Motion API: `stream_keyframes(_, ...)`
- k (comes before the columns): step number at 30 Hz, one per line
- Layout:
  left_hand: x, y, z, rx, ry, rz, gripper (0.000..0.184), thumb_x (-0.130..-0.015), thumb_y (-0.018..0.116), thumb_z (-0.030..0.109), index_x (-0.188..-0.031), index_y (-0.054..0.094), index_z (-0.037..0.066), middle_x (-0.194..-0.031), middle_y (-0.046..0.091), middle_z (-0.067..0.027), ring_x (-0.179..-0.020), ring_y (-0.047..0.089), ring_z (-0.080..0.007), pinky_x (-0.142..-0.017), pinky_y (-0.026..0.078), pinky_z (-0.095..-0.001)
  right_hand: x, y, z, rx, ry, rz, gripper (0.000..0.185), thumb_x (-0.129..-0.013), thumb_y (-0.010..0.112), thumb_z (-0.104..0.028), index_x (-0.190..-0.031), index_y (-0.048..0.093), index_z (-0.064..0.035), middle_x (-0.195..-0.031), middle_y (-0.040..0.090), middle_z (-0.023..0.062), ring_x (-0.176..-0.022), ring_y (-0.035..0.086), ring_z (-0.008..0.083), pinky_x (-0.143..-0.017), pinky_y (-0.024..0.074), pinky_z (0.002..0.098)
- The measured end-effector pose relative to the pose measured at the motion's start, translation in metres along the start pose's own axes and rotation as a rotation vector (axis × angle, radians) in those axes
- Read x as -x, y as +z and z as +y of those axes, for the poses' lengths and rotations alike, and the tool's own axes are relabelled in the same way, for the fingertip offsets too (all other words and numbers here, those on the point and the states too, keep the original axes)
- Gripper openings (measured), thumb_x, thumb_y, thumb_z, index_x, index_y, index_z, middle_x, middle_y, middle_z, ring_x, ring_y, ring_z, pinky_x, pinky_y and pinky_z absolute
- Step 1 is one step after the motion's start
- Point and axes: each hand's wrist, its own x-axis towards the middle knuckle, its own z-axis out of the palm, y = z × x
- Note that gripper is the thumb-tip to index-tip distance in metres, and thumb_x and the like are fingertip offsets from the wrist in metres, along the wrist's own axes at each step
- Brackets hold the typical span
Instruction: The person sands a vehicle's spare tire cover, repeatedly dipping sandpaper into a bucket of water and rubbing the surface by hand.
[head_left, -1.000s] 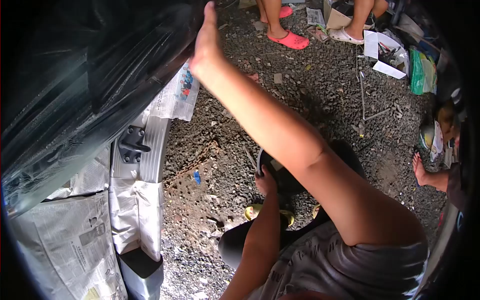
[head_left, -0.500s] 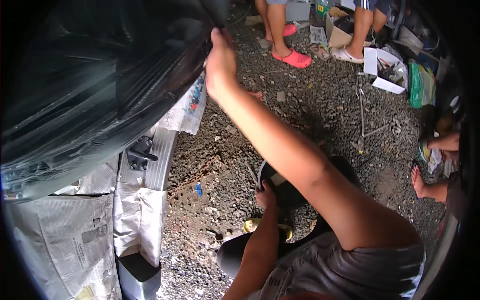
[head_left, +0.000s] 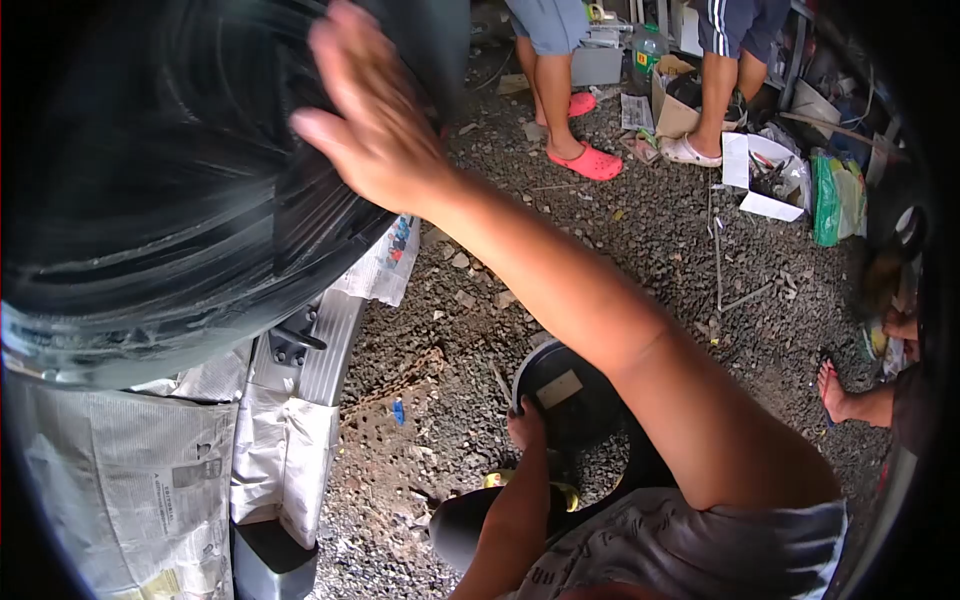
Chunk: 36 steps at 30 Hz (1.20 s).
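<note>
My right hand lies with outstretched fingers over a glossy black vehicle panel, which is streaked with wet-looking, pale smears. Whether anything sits under the palm is hidden. Low in front of me, my left hand grips the rim of a round black tub. A flat tan rectangular piece shows inside the tub. My right forearm crosses above the tub and covers part of it.
Newspaper masks the parts below the panel, beside a ribbed metal bumper with a dark hook. A rusty chain lies on gravel. Two people stand ahead near a white box; a bare foot shows at right.
My right hand has moved left from the panel's edge onto its face. The tub and the tan piece show more fully now, with my left hand still at the rim.
</note>
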Motion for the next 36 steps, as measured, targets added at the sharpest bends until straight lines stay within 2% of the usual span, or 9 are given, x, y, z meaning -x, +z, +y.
stream_keyframes(7, -0.010, 0.017, -0.015, 0.003, 0.032, 0.061, 0.076, -0.089, 0.054, 0.063, -0.125, 0.060, -0.003, -0.118, 0.065, -0.0278, -0.110, 0.062, -0.0442, -0.093, 0.049, -0.0519, -0.018, -0.012, -0.001, 0.007, 0.062, -0.036, 0.079, -0.102, 0.042, -0.045, -0.155, 0.008, 0.0022, -0.162, 0.002, 0.0279, -0.151, 0.005, 0.0415, -0.122, 0.0090, 0.0477)
stream_keyframes(9, -0.009, 0.018, -0.022, 0.020, 0.057, 0.070, 0.076, -0.089, 0.053, 0.064, -0.123, 0.061, -0.003, -0.116, 0.065, -0.0277, -0.109, 0.062, -0.0445, -0.093, 0.049, -0.0520, -0.080, -0.007, -0.012, 0.027, 0.066, -0.070, 0.078, -0.105, 0.015, -0.052, -0.153, 0.001, 0.0082, -0.162, -0.005, 0.0260, -0.151, -0.004, 0.0369, -0.124, -0.0007, 0.0446)
stream_keyframes(13, -0.003, 0.002, -0.006, 0.007, 0.048, 0.028, 0.075, -0.090, 0.051, 0.063, -0.119, 0.062, -0.005, -0.116, 0.065, -0.0287, -0.110, 0.061, -0.0450, -0.093, 0.048, -0.0512, -0.020, -0.020, 0.014, 0.017, 0.002, -0.086, 0.083, -0.101, 0.043, -0.051, -0.156, 0.006, -0.0011, -0.161, 0.002, 0.0282, -0.151, 0.004, 0.0409, -0.123, 0.0090, 0.0471)
stream_keyframes(17, -0.006, 0.007, -0.008, -0.031, 0.047, 0.057, 0.079, -0.090, 0.051, 0.063, -0.125, 0.059, -0.007, -0.118, 0.064, -0.0284, -0.111, 0.061, -0.0445, -0.095, 0.047, -0.0505, 0.073, -0.024, 0.050, 0.041, 0.215, -0.207, 0.098, -0.097, 0.042, -0.061, -0.153, 0.000, 0.0077, -0.160, 0.000, 0.0325, -0.151, -0.001, 0.0422, -0.123, 0.0052, 0.0489)
stream_keyframes(21, -0.009, 0.014, -0.015, -0.015, 0.057, 0.057, 0.079, -0.090, 0.052, 0.063, -0.126, 0.059, -0.007, -0.118, 0.065, -0.0282, -0.110, 0.061, -0.0443, -0.094, 0.048, -0.0499, -0.056, -0.013, 0.002, 0.044, -0.069, -0.055, 0.108, -0.092, 0.043, -0.070, -0.150, 0.006, 0.0131, -0.158, 0.003, 0.0355, -0.149, 0.002, 0.0466, -0.122, 0.0060, 0.0506)
stream_keyframes(23, -0.011, 0.013, -0.017, -0.017, 0.056, 0.058, 0.077, -0.090, 0.053, 0.062, -0.124, 0.060, -0.006, -0.116, 0.065, -0.0280, -0.109, 0.062, -0.0445, -0.093, 0.048, -0.0503, -0.099, -0.009, -0.023, 0.150, -0.055, -0.066, 0.101, -0.096, 0.022, -0.071, -0.152, 0.002, 0.0119, -0.160, -0.003, 0.0312, -0.151, -0.003, 0.0384, -0.123, -0.0006, 0.0453)
stream_keyframes(25, -0.006, 0.008, -0.013, -0.015, 0.051, 0.046, 0.074, -0.089, 0.054, 0.062, -0.122, 0.062, -0.004, -0.113, 0.066, -0.0277, -0.106, 0.063, -0.0449, -0.091, 0.049, -0.0510, -0.077, -0.012, -0.031, -0.003, -0.174, -0.025, 0.109, -0.092, 0.041, -0.072, -0.150, 0.005, 0.0129, -0.158, 0.006, 0.0354, -0.149, 0.007, 0.0471, -0.121, 0.0090, 0.0527)
stream_keyframes(29, -0.002, 0.000, -0.006, -0.028, 0.024, 0.040, 0.070, -0.089, 0.055, 0.061, -0.115, 0.064, -0.002, -0.107, 0.067, -0.0266, -0.102, 0.064, -0.0450, -0.088, 0.050, -0.0521, 0.080, 0.004, -0.051, 0.064, -0.150, -0.264, 0.103, -0.094, 0.028, -0.074, -0.153, 0.010, 0.0080, -0.160, 0.004, 0.0318, -0.150, 0.008, 0.0440, -0.122, 0.0082, 0.0535)
stream_keyframes(36, -0.005, 0.012, -0.016, 0.008, 0.043, 0.075, 0.070, -0.089, 0.055, 0.061, -0.116, 0.063, -0.003, -0.109, 0.067, -0.0267, -0.104, 0.063, -0.0444, -0.089, 0.049, -0.0521, -0.086, -0.005, -0.040, 0.176, -0.205, 0.001, 0.103, -0.094, 0.029, -0.073, -0.151, 0.011, 0.0113, -0.159, 0.004, 0.0331, -0.149, 0.006, 0.0447, -0.122, 0.0062, 0.0518)
